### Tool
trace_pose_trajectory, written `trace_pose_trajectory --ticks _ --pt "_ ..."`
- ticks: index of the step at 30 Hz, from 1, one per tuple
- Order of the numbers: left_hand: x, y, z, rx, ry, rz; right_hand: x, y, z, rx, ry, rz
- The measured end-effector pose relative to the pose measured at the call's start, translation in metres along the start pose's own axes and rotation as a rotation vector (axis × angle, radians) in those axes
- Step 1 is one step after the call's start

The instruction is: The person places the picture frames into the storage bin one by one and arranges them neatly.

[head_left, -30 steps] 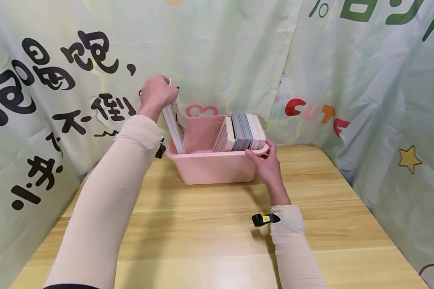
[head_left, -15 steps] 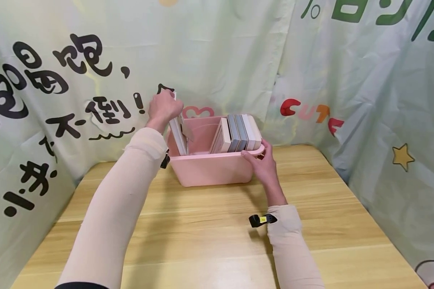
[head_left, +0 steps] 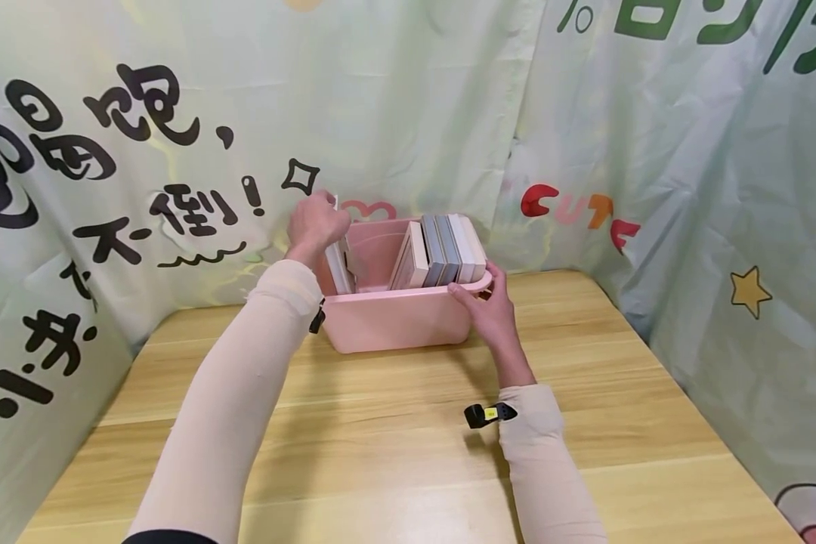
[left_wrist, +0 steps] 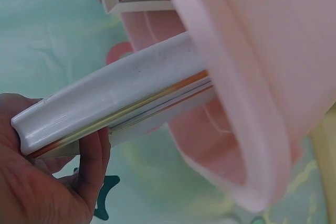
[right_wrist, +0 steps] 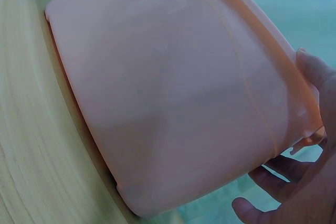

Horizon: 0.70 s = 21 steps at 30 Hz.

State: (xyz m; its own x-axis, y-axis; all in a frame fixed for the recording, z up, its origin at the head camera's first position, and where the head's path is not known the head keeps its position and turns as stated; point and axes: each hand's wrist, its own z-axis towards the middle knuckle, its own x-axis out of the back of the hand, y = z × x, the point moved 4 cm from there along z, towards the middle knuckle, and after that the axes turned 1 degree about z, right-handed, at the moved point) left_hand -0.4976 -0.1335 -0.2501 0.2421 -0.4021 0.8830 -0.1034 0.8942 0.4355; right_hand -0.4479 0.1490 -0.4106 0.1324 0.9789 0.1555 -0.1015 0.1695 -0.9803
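A pink plastic bin [head_left: 397, 323] stands towards the back of the table. My left hand [head_left: 316, 225] grips the top edge of a white picture frame [left_wrist: 110, 93], thumb on one side and fingers on the other. The lower part of that frame is inside the bin at its left end, slightly tilted, and the rim hides its bottom in the left wrist view. At the bin's right end, several picture frames [head_left: 454, 248], cream, grey-blue and white, stand side by side. My right hand [head_left: 493, 308] holds the right front corner, its thumb [right_wrist: 310, 66] on the rim.
The bin rests on a wood-grain table [head_left: 394, 438]. A printed pale green curtain [head_left: 408, 106] hangs close behind it and along both sides. Small black cameras sit on both wrists, the right one [head_left: 489, 415] just above the tabletop.
My left hand has lowered the white picture frame further into the bin's left end. The right hand stays on the bin's corner. The head view has shifted slightly to the right.
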Motion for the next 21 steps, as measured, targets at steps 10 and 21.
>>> trace_pose_trajectory --ticks 10,21 --pt "-0.021 0.001 -0.002 0.004 -0.023 -0.035 -0.001 0.001 0.000 -0.006 0.010 -0.013" --pt "-0.045 0.005 -0.004 -0.011 -0.059 -0.007 0.000 0.001 0.000 0.009 0.008 0.007"
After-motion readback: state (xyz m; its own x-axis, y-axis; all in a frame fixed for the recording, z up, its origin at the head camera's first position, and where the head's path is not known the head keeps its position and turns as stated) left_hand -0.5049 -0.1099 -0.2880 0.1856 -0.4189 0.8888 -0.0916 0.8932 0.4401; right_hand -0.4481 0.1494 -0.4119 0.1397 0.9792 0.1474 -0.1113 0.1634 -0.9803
